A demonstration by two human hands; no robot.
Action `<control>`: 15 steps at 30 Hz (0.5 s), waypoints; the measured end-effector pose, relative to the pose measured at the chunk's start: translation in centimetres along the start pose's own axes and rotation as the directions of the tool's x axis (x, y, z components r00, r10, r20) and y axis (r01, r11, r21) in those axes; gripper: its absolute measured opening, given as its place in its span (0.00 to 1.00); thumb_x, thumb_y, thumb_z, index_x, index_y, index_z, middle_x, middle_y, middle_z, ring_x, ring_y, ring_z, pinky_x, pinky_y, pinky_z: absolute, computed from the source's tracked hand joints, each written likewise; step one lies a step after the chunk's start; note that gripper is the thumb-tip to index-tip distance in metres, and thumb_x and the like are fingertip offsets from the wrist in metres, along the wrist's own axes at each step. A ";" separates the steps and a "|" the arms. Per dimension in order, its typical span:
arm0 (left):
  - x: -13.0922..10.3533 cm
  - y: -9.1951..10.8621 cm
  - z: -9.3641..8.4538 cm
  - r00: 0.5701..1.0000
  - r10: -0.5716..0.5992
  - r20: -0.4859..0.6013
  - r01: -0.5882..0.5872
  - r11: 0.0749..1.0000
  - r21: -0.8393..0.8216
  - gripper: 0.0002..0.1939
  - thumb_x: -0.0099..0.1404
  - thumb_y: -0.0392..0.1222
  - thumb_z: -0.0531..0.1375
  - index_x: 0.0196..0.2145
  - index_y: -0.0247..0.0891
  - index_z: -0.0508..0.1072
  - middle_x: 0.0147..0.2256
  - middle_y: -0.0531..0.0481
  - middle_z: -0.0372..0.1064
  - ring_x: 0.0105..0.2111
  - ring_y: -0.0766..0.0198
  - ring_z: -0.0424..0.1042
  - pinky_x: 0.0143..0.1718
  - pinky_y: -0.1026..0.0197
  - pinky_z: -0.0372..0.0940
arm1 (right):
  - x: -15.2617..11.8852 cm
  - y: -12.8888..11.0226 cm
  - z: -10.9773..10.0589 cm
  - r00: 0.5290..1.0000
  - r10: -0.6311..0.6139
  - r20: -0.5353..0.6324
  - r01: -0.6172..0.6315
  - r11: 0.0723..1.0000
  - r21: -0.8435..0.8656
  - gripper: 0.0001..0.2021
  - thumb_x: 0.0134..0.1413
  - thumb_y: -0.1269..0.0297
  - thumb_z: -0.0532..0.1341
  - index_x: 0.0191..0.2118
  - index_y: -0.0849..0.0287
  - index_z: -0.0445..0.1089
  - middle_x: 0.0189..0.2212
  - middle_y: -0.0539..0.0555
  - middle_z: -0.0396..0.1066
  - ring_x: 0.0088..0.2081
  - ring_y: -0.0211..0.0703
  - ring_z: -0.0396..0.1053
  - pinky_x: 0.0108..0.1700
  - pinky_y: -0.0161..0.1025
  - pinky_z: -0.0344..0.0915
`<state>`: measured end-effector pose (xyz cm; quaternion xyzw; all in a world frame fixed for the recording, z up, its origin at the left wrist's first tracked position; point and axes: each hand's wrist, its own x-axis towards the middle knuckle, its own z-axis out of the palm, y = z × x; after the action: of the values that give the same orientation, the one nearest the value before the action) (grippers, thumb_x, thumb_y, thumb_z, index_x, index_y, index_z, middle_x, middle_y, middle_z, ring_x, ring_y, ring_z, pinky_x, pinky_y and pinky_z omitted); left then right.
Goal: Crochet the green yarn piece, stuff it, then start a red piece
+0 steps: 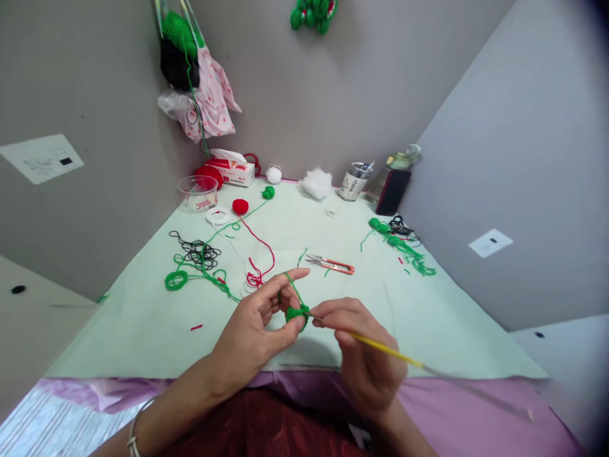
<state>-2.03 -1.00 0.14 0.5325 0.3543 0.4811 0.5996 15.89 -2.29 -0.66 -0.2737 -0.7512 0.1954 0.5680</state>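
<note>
My left hand point(257, 324) pinches a small round green crochet piece point(295, 315) between thumb and fingers. Green yarn runs up over its raised index finger. From the right, my right hand point(366, 349) grips a crochet hook point(387, 348) with a yellow handle, its metal tip at the edge of the green piece. Whether the tip sits inside a stitch I cannot tell. The hook's long back end slants down to the right, blurred. Just beyond the hands lie orange-handled thread snips point(333, 264), blades pointing left.
Loose green yarn point(176, 280) and black cord point(200, 254) tangle on the left, near a red yarn ball point(240, 206). Behind stand a plastic tub point(200, 198), tissue box point(233, 172), white stuffing point(317, 183), pen can point(353, 184) and phone point(393, 192). Green crochet pieces point(404, 244) lie right.
</note>
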 end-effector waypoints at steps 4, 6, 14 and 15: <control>-0.1 0.1 0.2 1.000 -0.004 -0.029 0.004 1.000 -0.011 0.29 0.62 0.36 0.65 0.61 0.42 0.69 0.36 0.53 0.64 0.39 0.66 0.68 0.49 0.62 0.63 | -0.7 0.3 0.2 0.992 -0.124 0.012 0.124 0.984 -0.127 0.11 0.69 0.71 0.56 0.51 0.56 0.73 0.44 0.60 0.76 0.41 0.44 0.76 0.38 0.40 0.74; -0.1 0.1 0.1 1.000 -0.010 -0.030 0.010 1.000 -0.022 0.30 0.62 0.36 0.66 0.62 0.42 0.69 0.35 0.54 0.63 0.39 0.67 0.67 0.48 0.63 0.63 | -0.9 0.6 0.5 0.995 -0.095 -0.019 0.092 0.990 -0.105 0.11 0.69 0.70 0.56 0.50 0.55 0.73 0.42 0.58 0.77 0.40 0.43 0.77 0.38 0.40 0.75; 0.1 0.4 0.3 0.996 0.004 -0.088 -0.002 1.000 0.025 0.30 0.61 0.35 0.65 0.61 0.42 0.69 0.35 0.54 0.64 0.39 0.66 0.68 0.50 0.62 0.63 | -0.9 1.0 1.0 0.993 -0.103 -0.053 0.096 0.988 -0.121 0.14 0.65 0.72 0.59 0.52 0.52 0.75 0.43 0.58 0.79 0.40 0.46 0.79 0.37 0.42 0.76; 0.1 0.5 0.4 0.995 0.016 -0.099 -0.013 0.999 0.037 0.29 0.61 0.35 0.65 0.61 0.41 0.69 0.35 0.54 0.64 0.39 0.66 0.68 0.50 0.62 0.63 | -0.9 0.8 1.0 0.996 -0.084 -0.038 0.078 0.986 -0.145 0.15 0.65 0.72 0.59 0.53 0.50 0.75 0.43 0.58 0.79 0.40 0.46 0.79 0.37 0.42 0.76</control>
<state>-1.74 -1.07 0.70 0.5212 0.3884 0.5049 0.5679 15.31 -2.22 -2.13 -0.2872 -0.7611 0.1118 0.5707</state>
